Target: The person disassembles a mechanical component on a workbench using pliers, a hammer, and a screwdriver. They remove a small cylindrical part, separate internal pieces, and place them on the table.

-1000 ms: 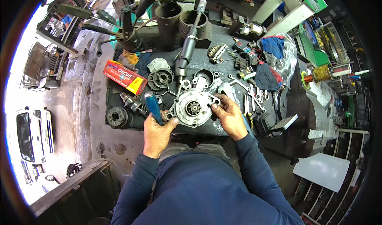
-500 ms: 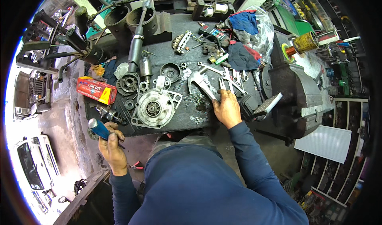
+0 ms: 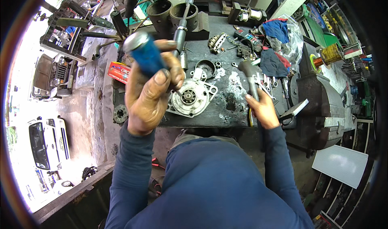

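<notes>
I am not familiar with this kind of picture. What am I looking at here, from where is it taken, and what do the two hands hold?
A camera worn on a person's head looks down, so the view bends at the edges. The blue sleeves are the person's own arms. The left hand is raised, gripping a blue-handled tool. The right hand holds a hammer over the dark workbench. On the bench lie a round metal motor housing, a red box, rags and small parts.
</notes>
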Tool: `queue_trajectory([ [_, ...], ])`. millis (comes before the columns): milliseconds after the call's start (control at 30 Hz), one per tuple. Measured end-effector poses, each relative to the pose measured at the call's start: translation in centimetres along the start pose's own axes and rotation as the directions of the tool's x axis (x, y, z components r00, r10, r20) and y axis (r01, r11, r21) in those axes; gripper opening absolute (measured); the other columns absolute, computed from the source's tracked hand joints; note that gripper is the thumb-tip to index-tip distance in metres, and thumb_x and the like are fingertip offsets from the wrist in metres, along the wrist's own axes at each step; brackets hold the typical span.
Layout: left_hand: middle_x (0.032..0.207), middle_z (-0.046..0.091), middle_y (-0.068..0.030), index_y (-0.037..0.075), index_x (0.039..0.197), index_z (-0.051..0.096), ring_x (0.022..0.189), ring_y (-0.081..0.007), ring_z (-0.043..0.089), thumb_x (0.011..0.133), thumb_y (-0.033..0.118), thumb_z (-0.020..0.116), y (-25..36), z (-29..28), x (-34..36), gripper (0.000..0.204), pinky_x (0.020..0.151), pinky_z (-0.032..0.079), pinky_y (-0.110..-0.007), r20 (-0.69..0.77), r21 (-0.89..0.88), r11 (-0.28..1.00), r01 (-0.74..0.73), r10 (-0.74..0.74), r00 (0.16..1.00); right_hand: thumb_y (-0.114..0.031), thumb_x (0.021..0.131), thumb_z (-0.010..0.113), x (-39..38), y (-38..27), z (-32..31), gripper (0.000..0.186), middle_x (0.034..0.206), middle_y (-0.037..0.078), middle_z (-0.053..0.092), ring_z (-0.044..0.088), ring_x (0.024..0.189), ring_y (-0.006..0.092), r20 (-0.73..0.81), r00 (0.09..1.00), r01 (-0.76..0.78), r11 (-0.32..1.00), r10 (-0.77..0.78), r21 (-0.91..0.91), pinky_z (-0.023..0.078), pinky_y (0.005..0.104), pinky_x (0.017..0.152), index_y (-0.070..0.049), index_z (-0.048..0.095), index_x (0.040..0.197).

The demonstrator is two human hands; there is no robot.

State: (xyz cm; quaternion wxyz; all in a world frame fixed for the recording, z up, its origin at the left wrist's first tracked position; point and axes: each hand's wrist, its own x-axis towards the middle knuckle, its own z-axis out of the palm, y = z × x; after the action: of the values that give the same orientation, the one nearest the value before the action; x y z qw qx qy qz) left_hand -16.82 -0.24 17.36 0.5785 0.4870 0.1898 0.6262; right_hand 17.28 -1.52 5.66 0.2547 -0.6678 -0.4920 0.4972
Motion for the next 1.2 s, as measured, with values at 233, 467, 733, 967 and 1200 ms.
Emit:
queue_trajectory([
  [233, 0.096, 0.060, -0.0060, -0.005, 0.143, 0.053, 0.090, -0.0148, 0.055, 0.106, 0.061, 0.057, -0.9, -2.0, 3.0, 0.075, 0.081, 0.043, -0.029, 0.206, -0.073, 0.976, 0.204, -0.185, 0.961, -0.017, 0.109, 0.066, -11.1, -4.5, -4.8, 0.028, 0.100, 0.010, 0.068, 0.065, 0.081, 0.0181, -0.183, 0.901, 0.430, 0.760, -0.392, 0.487, 0.053, 0.0317, 0.072, 0.003, 0.064, 0.129],
  [467, 0.092, 0.059, -0.0056, -0.001, 0.137, 0.058, 0.085, -0.0129, 0.053, 0.106, 0.061, 0.057, -2.4, -2.2, 3.7, 0.070, 0.078, 0.044, -0.028, 0.346, -0.050, 0.949, 0.311, -0.276, 0.897, -0.014, 0.107, 0.072, -17.1, -6.6, -3.1, 0.021, 0.096, 0.004, 0.068, 0.060, 0.081, 0.0107, -0.430, 0.830, 0.428, 0.900, -0.355, 0.085, 0.046, 0.0264, 0.068, 0.002, 0.069, 0.120],
  [733, 0.090, 0.056, -0.0063, -0.002, 0.133, 0.058, 0.079, -0.0145, 0.053, 0.104, 0.064, 0.056, -3.7, -2.2, 4.1, 0.072, 0.069, 0.042, -0.029, 0.434, 0.014, 0.897, 0.442, -0.403, 0.806, -0.014, 0.108, 0.070, -17.6, -7.4, -2.0, 0.020, 0.091, 0.004, 0.065, 0.056, 0.070, 0.0120, -0.477, 0.807, 0.476, 0.862, -0.348, 0.177, 0.044, 0.0290, 0.060, 0.001, 0.067, 0.120],
  [967, 0.092, 0.059, -0.0063, 0.001, 0.134, 0.058, 0.083, -0.0133, 0.054, 0.105, 0.058, 0.061, -4.2, -1.8, 4.2, 0.065, 0.072, 0.044, -0.028, 0.435, 0.056, 0.914, 0.402, -0.385, 0.814, -0.015, 0.107, 0.072, -17.3, -10.4, -2.2, 0.023, 0.090, 0.005, 0.063, 0.053, 0.069, 0.0122, -0.473, 0.765, 0.549, 0.827, -0.438, 0.123, 0.043, 0.0288, 0.059, 0.003, 0.067, 0.121],
  [1200, 0.090, 0.056, -0.0051, 0.002, 0.134, 0.057, 0.076, -0.0117, 0.052, 0.105, 0.060, 0.062, -4.4, -1.9, 4.2, 0.065, 0.065, 0.043, -0.026, 0.437, 0.018, 0.906, 0.422, -0.387, 0.812, -0.015, 0.107, 0.073, -16.6, -11.9, -2.7, 0.025, 0.093, 0.007, 0.065, 0.054, 0.070, 0.0119, -0.455, 0.733, 0.576, 0.817, -0.506, 0.019, 0.043, 0.0283, 0.059, 0.004, 0.068, 0.123],
])
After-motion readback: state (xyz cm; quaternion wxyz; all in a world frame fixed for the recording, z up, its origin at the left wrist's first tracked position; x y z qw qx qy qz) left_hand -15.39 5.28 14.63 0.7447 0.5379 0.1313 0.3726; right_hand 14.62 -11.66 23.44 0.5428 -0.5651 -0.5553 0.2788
